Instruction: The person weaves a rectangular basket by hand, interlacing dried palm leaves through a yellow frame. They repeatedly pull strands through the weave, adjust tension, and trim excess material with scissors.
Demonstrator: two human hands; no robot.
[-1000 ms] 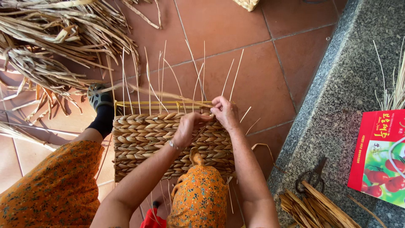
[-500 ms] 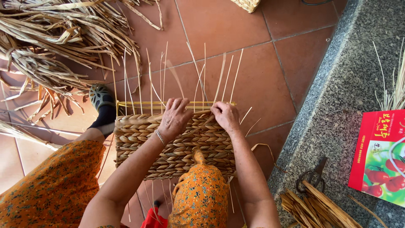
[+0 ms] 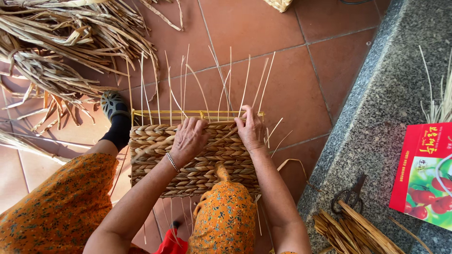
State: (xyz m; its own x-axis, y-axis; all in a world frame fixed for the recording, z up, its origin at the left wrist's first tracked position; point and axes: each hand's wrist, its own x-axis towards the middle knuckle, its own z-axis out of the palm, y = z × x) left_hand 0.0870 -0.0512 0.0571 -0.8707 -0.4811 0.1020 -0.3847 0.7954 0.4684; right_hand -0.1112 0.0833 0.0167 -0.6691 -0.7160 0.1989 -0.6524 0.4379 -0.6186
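Observation:
A half-woven basket of braided straw sits on a yellow wire frame between my knees. Thin pale stakes stick up from its top edge. My left hand presses on the top rows of the weave, fingers curled over a flat straw strand that runs across to the right. Fingers bent, my right hand rests on the basket's upper right edge and pinches that strand against the weave.
A heap of dried straw lies on the tiled floor at the upper left. My foot in a grey shoe is beside the basket. On the stone ledge at right lie a red box, scissors and a straw bundle.
My left hand has slid left from beside the right hand onto the middle of the weave. The right hand moved slightly right along the top edge.

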